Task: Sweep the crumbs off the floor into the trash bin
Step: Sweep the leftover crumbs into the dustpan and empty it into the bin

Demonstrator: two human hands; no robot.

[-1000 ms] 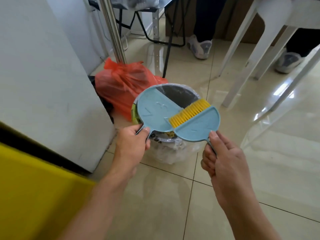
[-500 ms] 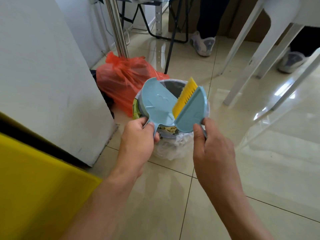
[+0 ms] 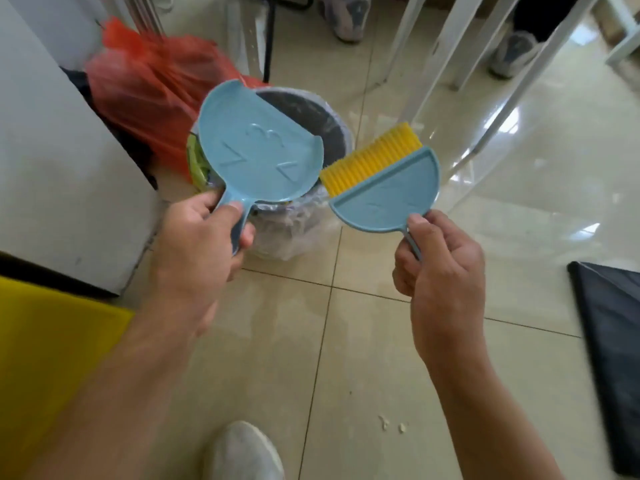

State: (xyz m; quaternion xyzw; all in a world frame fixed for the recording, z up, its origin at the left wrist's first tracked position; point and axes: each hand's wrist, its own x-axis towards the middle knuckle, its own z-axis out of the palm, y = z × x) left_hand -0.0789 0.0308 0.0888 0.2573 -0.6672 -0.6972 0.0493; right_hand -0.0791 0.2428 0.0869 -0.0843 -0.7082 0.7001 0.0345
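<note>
My left hand point(image 3: 199, 240) grips the handle of a light blue dustpan point(image 3: 258, 147), held tilted over the trash bin point(image 3: 311, 112), which is lined with a clear bag. My right hand point(image 3: 438, 261) grips the handle of a light blue hand brush point(image 3: 388, 192) with yellow bristles point(image 3: 372, 159), held just right of the dustpan and the bin's rim. The brush and dustpan are apart. A few pale crumbs point(image 3: 391, 424) lie on the tile floor near my shoe point(image 3: 242, 452).
A red plastic bag point(image 3: 156, 84) sits behind the bin beside a white cabinet point(image 3: 52, 168). White chair legs point(image 3: 446, 50) and another person's shoes point(image 3: 346, 15) are beyond. A yellow surface point(image 3: 41, 358) is at lower left, a dark mat point(image 3: 613, 341) at right.
The brush has swung out of the dustpan to the right, and the two tools have separated. The view has tilted down, bringing my shoe and the crumbs into sight.
</note>
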